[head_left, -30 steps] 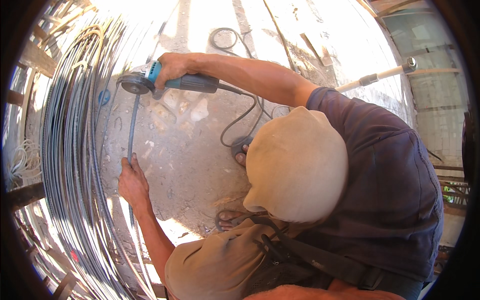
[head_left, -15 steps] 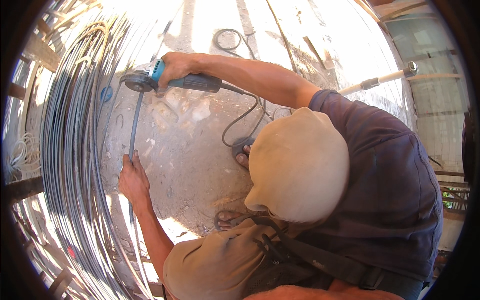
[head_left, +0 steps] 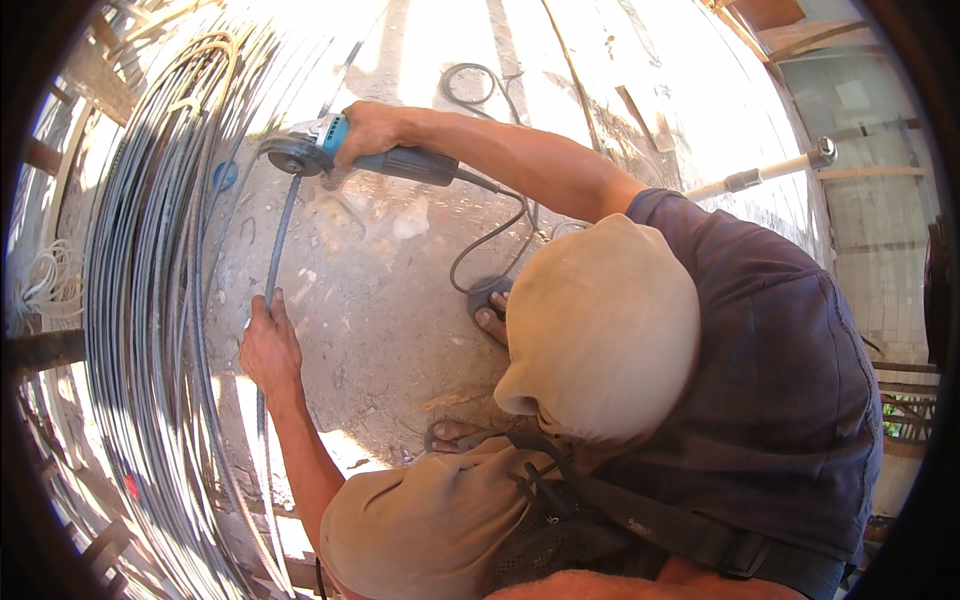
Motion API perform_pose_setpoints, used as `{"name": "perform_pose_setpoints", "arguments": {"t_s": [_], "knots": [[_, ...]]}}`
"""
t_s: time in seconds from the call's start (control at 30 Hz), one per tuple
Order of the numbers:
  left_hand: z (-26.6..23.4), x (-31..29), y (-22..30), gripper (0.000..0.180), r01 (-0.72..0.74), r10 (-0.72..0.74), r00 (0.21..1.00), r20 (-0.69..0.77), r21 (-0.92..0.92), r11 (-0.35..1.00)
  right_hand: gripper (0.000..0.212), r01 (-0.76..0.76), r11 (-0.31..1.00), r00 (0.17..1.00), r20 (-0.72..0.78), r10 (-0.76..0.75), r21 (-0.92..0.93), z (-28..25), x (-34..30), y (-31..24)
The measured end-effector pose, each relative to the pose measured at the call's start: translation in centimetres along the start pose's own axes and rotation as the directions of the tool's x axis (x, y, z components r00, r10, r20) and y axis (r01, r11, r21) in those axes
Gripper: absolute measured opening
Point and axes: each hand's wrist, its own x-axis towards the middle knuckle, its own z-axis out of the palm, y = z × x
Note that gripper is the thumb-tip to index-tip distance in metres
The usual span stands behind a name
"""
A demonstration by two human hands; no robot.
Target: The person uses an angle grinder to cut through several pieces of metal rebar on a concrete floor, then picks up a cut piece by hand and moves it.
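Observation:
Neither my left hand nor my right hand shows. A co-worker in a tan cap crouches before me, facing left. Their right hand grips an angle grinder with a blue gear head and black body. Its cutting disc is at the upper end of the visible stretch of a steel rebar; whether it touches cannot be told. Lower down, the co-worker's left hand is closed around that rebar. Bare skin crosses the bottom edge, and whose it is stays unclear.
A long bundle of bent rebars lies along the left. The grinder's cord runs over the dusty concrete floor by the co-worker's foot. A blue round piece is beside the bundle. A pale pipe stands upper right.
The whole view has shifted slightly, so the upper part of the scene sits further right. The co-worker keeps hold of the grinder and the rebar in nearly the same pose.

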Motion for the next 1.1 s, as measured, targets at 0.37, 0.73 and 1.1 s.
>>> {"name": "perform_pose_setpoints", "arguments": {"t_s": [0.37,0.73,1.1], "knots": [[-0.1,-0.4,0.2,0.041,-0.053,0.052,0.993,-0.101,-0.011,0.999,0.074,0.0,1.0,1.0,-0.018,0.0,0.009,0.3,-0.2,0.5],[0.0,-0.4,0.1,0.041,-0.051,0.049,0.993,-0.105,-0.023,0.998,0.07,0.025,0.999,1.0,-0.009,-0.025,0.022,0.5,0.6,1.0],[-0.1,-0.7,0.3,0.042,0.01,-0.01,0.999,-0.053,-0.009,1.0,0.074,-0.019,0.997,1.0,0.001,0.019,0.068,1.5,0.3,0.4]]}}
